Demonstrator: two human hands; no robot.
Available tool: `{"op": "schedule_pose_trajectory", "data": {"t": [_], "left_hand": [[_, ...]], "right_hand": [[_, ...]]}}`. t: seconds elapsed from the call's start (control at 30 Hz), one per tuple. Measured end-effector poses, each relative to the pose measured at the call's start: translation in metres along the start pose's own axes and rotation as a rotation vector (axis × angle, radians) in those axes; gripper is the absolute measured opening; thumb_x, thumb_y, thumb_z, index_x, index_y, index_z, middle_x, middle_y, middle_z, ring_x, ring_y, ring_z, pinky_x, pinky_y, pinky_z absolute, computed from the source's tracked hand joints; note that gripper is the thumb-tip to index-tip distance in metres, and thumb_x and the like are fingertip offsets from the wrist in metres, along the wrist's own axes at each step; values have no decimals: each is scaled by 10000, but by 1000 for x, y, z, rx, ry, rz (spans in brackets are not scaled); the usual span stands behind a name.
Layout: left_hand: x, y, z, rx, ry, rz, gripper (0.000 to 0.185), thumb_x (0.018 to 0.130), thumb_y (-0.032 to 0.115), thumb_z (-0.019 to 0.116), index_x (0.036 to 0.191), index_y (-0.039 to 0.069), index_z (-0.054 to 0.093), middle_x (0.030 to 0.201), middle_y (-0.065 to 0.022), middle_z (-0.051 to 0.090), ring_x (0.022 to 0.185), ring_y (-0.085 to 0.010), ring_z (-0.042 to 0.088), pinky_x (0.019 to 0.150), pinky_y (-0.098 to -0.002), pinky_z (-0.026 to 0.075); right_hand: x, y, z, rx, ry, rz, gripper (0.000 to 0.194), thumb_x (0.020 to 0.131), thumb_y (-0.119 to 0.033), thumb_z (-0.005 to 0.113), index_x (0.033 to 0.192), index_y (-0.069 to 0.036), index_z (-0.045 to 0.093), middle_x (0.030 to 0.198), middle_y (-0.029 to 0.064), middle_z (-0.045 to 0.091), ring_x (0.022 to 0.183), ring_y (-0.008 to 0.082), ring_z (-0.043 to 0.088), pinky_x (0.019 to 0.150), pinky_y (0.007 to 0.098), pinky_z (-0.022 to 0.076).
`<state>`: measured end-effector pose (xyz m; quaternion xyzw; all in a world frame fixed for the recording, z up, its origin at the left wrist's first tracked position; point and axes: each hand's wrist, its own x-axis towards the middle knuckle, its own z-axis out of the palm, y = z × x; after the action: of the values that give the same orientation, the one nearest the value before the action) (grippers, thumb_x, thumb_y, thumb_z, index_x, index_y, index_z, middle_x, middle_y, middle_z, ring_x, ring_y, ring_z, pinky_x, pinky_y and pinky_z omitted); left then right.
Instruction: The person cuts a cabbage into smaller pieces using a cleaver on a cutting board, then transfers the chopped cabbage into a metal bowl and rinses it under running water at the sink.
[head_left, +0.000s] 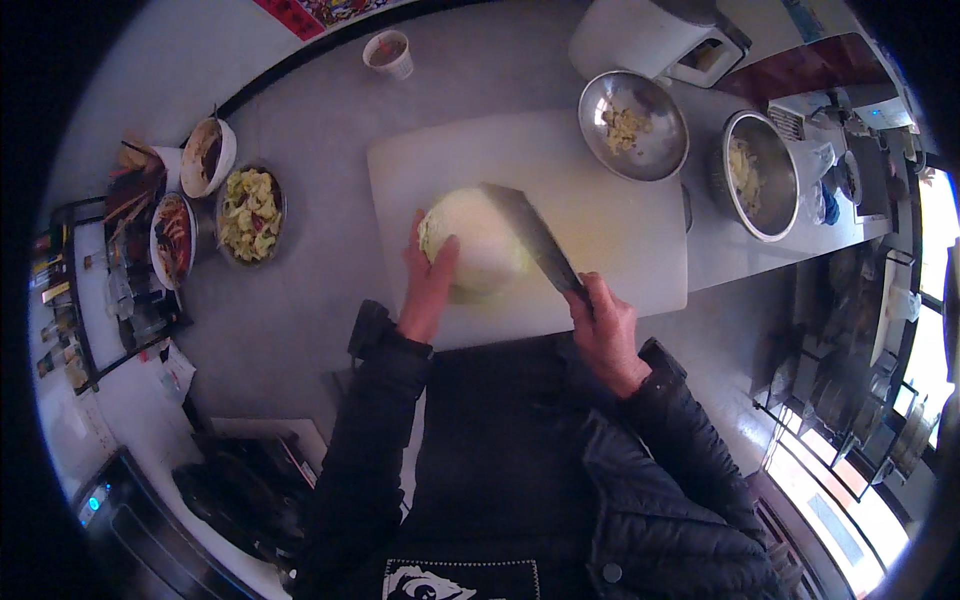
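Observation:
A pale green cabbage rests on a large white cutting board. My left hand holds its left side, thumb on top and fingers around the edge. In my right hand is the handle of a cleaver, its broad dark blade slanting up and left over the right part of the cabbage. Whether the edge touches the cabbage I cannot tell. On the board's upper right corner is a metal bowl with chopped pale yellow pieces.
A deeper metal bowl with pale pieces stands right of the board. To the left are a dish of cut vegetables, a white bowl and a dish of red food. A paper cup and a white appliance stand behind.

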<state>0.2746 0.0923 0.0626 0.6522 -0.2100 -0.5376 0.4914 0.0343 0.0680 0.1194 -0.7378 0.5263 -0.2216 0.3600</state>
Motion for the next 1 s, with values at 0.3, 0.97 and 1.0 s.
{"op": "schedule_pose_trajectory", "data": {"t": [0.3, 0.97, 1.0], "left_hand": [[3, -16, -3, 15, 97, 78, 733, 982, 450, 576, 1433, 13, 199, 1357, -152, 409, 1247, -207, 416, 1076, -338, 337], [18, -23, -4, 147, 120, 145, 602, 984, 339, 555, 1362, -39, 278, 1296, -163, 458, 1190, -225, 465, 1044, -343, 371], [19, -24, -4, 163, 129, 147, 588, 987, 327, 550, 1359, -40, 282, 1291, -162, 462, 1185, -223, 469, 1039, -344, 375]], "right_hand": [[6, 0, 25, 35, 13, -121, 123, 891, -47, 633, 1000, -59, 579, 753, 126, 610, 614, 316, 634, 539, 390, 488], [14, -15, 48, -120, -62, -21, 141, 921, -130, 573, 1056, -85, 574, 892, 104, 614, 714, 356, 636, 612, 475, 486], [16, -17, 48, -125, -73, -16, 126, 923, -119, 582, 1038, -74, 558, 870, 128, 622, 705, 374, 634, 601, 476, 487]]}}
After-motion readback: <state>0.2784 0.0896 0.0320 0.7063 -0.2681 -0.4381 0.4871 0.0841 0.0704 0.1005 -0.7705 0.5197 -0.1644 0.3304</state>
